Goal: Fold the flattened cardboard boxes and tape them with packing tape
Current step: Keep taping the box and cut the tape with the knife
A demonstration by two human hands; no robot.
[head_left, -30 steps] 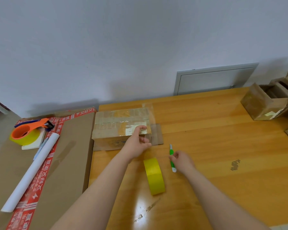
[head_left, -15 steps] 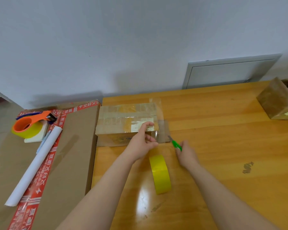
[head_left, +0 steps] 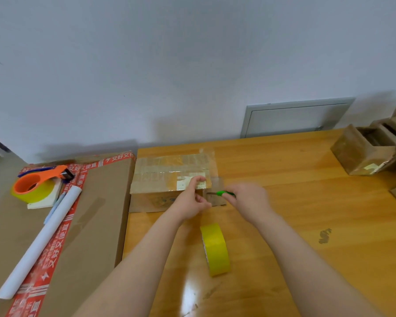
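Cutter at box edge, seemingly touching tape

White characters "又好又便宜" repeated along the red tape on the big brown carton, left.

Single head-worn wide-angle view, looking forward and down, close over wooden table, wall behind

My table is glossy wood. The box at centre is matt cardboard under shiny tape.
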